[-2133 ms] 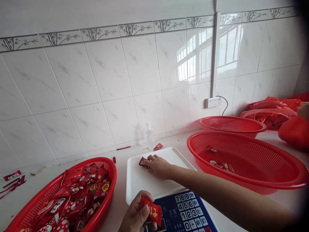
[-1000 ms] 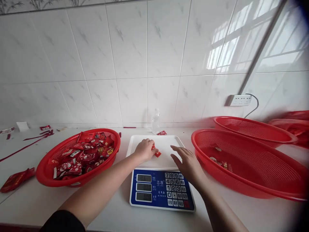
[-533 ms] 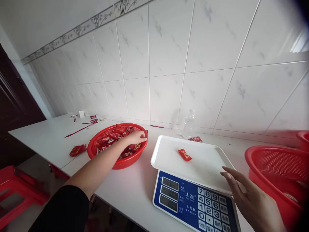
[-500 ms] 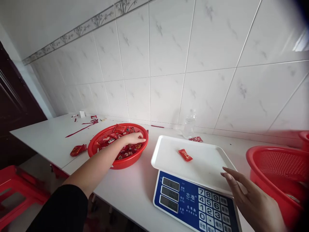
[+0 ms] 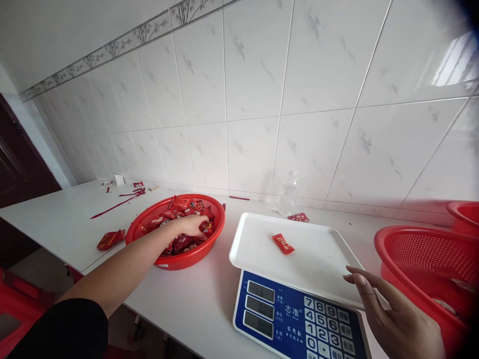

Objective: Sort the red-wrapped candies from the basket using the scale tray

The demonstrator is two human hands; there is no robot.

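My left hand (image 5: 193, 227) reaches into a red perforated basket (image 5: 183, 260) full of small red packets, its fingers spread and touching the packets at the right side. One red packet (image 5: 283, 244) lies alone on the white tray (image 5: 318, 264) of a blue digital scale (image 5: 290, 324). My right hand (image 5: 392, 309) hovers at the tray's right edge, thumb and fingers apart with nothing between them.
Another red basket (image 5: 422, 249) stands at the right, with a further one behind it. A clear bottle (image 5: 289, 194) and a patterned red wrapper (image 5: 298, 217) are near the wall. Red packets (image 5: 111, 240) and ribbon scraps lie at the left. A red stool (image 5: 22, 314) is at the lower left.
My left hand has moved lower into the basket, its fingers now down among the packets. The view has shifted slightly. My right hand stays by the tray's edge.
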